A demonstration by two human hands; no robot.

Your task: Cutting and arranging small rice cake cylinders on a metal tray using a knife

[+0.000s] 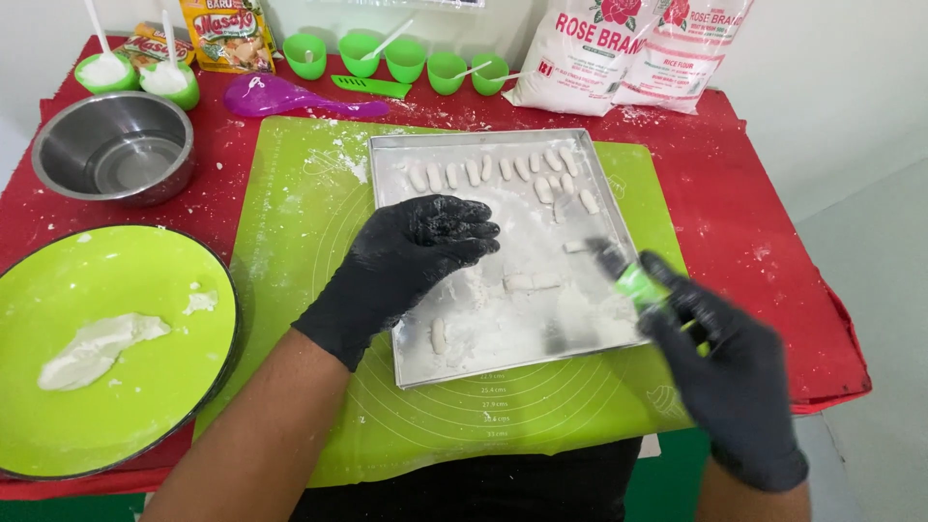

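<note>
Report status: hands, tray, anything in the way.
Left hand flat over the floured tray, palm down. Right hand grips a green tool at the tray's right edge. Dough pieces lined along the far side; nothing blocking.

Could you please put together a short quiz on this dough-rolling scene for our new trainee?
1. True or false: the left hand rests palm down over the metal tray.
2. What does the right hand hold? A) a spoon B) a green-handled tool C) a bag
3. Where does the large lump of dough lie?

Key:
1. True.
2. B; its end is blurred.
3. On the big green plate, left of the green mat.
</note>
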